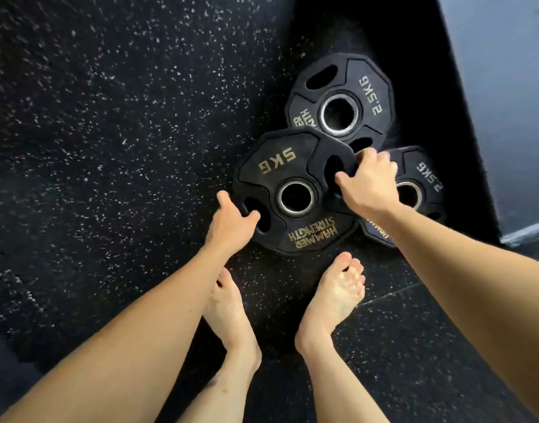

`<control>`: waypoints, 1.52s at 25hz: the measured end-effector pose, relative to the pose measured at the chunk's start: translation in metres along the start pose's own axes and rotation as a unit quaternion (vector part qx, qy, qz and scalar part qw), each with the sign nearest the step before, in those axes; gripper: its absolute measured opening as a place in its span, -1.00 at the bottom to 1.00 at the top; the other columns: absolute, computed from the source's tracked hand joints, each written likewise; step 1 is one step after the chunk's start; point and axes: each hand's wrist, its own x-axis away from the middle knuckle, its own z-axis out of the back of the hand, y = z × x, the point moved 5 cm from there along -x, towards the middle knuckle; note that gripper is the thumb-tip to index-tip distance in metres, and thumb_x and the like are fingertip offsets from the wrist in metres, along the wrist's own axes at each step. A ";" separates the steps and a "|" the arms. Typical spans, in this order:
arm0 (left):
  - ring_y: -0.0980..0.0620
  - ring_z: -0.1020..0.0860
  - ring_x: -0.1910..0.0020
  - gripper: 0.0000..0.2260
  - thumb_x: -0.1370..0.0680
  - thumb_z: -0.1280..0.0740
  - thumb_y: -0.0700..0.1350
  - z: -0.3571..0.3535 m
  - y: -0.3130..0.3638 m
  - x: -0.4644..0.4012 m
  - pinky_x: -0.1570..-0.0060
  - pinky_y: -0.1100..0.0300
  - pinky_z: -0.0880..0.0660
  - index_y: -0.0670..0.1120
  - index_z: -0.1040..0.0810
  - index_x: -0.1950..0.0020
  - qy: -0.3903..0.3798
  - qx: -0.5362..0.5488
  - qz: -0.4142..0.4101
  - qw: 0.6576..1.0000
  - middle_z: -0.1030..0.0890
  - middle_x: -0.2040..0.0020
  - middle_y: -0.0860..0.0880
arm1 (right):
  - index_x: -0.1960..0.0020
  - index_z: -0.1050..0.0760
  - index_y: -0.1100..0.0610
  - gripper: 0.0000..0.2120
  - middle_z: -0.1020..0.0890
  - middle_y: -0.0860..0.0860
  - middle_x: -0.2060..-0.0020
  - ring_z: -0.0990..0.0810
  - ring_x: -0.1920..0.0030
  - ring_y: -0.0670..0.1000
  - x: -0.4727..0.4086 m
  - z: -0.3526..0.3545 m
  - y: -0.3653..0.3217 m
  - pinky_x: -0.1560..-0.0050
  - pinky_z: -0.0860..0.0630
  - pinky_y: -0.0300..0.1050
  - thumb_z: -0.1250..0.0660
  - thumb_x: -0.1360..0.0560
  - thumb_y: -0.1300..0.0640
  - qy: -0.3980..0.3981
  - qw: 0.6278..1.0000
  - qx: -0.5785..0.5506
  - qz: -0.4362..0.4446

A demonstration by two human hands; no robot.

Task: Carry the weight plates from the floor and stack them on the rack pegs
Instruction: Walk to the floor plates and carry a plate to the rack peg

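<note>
Both hands grip the 5 kg plate: left hand and right hand at opposite slots. It seems to overlap two 2.5 kg plates.

matt rubber plates, metal hubs, speckled rubber floor

Speckled rubber floor under three black plates and bare feet

Three weight plates on floor: one 5 kg plate, two 2.5 kg plates; two hands; two bare feet
</note>
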 end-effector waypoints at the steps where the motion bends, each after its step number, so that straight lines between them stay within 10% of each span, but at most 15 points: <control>1: -0.15 -0.55 0.03 -0.51 -0.54 -0.32 0.06 -0.006 0.001 -0.004 0.04 -0.04 -0.53 -0.01 -0.12 -0.32 0.017 -0.020 -0.002 1.000 -0.46 -0.10 -0.10 | -0.33 -0.30 0.24 -0.53 -0.35 0.24 -0.31 -0.28 -0.33 0.25 -0.005 -0.004 0.000 -0.29 -0.28 0.12 -0.29 -0.53 0.01 0.002 1.000 0.003 -0.001; 18: -0.10 -0.53 0.00 -0.60 -0.46 -0.44 -0.13 0.055 0.002 0.087 0.02 0.02 -0.52 -0.05 -0.32 -0.19 0.055 0.049 0.034 0.997 -0.54 -0.02 -0.07 | -0.24 -0.35 0.16 -0.63 -0.57 0.20 -0.12 -0.53 -0.13 0.27 0.093 0.043 -0.002 -0.10 -0.47 0.09 -0.33 -0.49 0.12 -0.061 0.995 -0.072 0.013; 29: 0.01 -0.61 0.08 -0.80 -0.50 -0.36 -0.20 0.189 0.003 0.373 0.21 0.21 -0.49 -0.05 -0.59 -0.12 0.032 0.385 0.035 0.922 -0.67 0.00 -0.07 | -0.06 -0.39 -0.01 -0.78 -0.56 -0.16 0.15 -0.55 0.11 -0.10 0.333 0.232 -0.058 0.04 -0.45 -0.07 -0.30 -0.46 0.20 -0.080 0.954 -0.288 0.006; 35: 0.02 -0.60 0.07 -0.86 -0.47 -0.35 -0.22 0.293 0.022 0.548 -0.04 0.03 -0.53 -0.01 -0.57 0.04 -0.002 0.447 -0.106 0.888 -0.66 0.10 -0.01 | -0.03 -0.40 -0.02 -0.83 -0.57 -0.11 0.11 -0.55 0.10 -0.13 0.477 0.357 -0.097 0.02 -0.50 -0.12 -0.35 -0.51 0.16 -0.047 0.936 -0.344 0.057; 38: 0.00 -0.53 0.27 -0.84 -0.51 -0.28 -0.04 0.335 0.023 0.621 0.17 0.09 -0.49 -0.13 -0.51 0.09 -0.020 0.495 -0.179 0.850 -0.55 0.26 -0.08 | -0.04 -0.48 0.07 -0.81 -0.61 -0.04 0.06 -0.58 0.03 -0.08 0.536 0.404 -0.116 0.00 -0.50 -0.16 -0.27 -0.59 -0.05 -0.015 0.907 -0.410 0.095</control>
